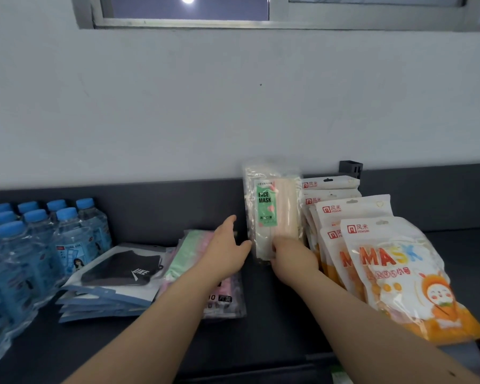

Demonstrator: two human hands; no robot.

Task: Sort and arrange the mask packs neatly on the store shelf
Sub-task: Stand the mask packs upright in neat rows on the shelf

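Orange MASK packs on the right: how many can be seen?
5 orange MASK packs are visible: two rearmost, one middle, one low left, one frontmost. Others may be hidden between.

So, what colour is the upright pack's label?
Green label on the upright pack; head view.

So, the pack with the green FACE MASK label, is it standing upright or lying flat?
Upright. The FACE MASK pack is held on end, its label reading straight; the right hand grips its lower end.

Shelf (275, 333) holds bottles (39, 239) left, mask stacks (114, 273) centre, face mask pack (272, 214) beside pouches (394, 261) right.
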